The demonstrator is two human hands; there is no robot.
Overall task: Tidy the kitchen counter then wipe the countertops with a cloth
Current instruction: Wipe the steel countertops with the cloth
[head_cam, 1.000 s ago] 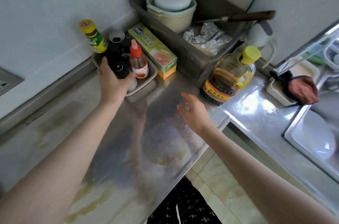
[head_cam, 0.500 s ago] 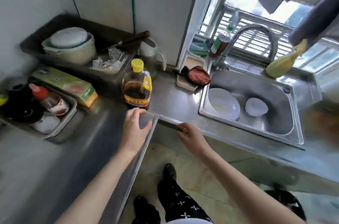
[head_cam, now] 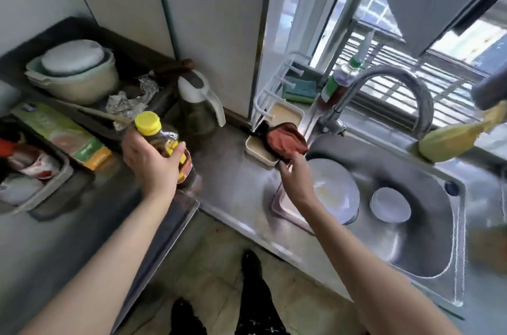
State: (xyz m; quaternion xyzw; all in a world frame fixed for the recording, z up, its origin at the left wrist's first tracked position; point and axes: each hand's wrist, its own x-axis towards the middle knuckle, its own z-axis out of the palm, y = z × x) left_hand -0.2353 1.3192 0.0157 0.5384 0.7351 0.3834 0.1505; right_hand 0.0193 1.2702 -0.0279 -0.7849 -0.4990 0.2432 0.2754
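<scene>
At the corner of the steel countertop [head_cam: 233, 183], left hand [head_cam: 152, 163] grips the yellow-capped oil bottle [head_cam: 160, 139], fingers and thumb curled round its shoulder. The bottle is slightly tilted, its base on or just above the counter; cannot tell which. Right hand [head_cam: 297, 179] is stretched toward the red-brown cloth [head_cam: 286, 141], which lies bunched over the cream dish [head_cam: 259, 152] just left of the sink [head_cam: 411, 238], where a white plate [head_cam: 337, 189] and small bowl [head_cam: 389, 204] sit; its fingertips meet the cloth's near edge, but blur hides whether they pinch it.
</scene>
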